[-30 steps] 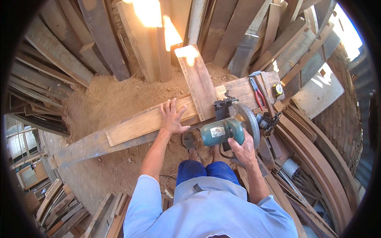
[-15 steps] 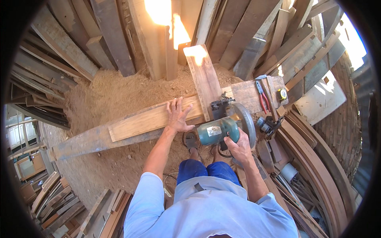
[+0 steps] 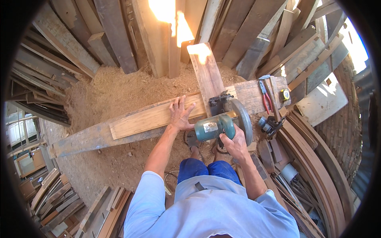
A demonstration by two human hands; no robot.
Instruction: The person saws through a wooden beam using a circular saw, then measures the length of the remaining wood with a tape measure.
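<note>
Gripping the rear handle of a teal circular saw (image 3: pixel 216 127), the right hand (image 3: pixel 235 143) is closed tight around it. The saw has a grey round blade guard and sits on a pale plank (image 3: pixel 152 119), near that plank's right end. The left hand (image 3: pixel 180 115) lies flat on the same plank just left of the saw, fingers spread apart, holding nothing. The plank rests on a long weathered beam (image 3: pixel 85 139) that crosses the sawdust-covered ground (image 3: pixel 105 93). A darker board (image 3: pixel 206 77) runs away from the saw toward leaning timbers (image 3: pixel 119 35). Red-handled pliers (image 3: pixel 265 97) and a tape measure (image 3: pixel 284 95) lie on the beam's right end.
</note>
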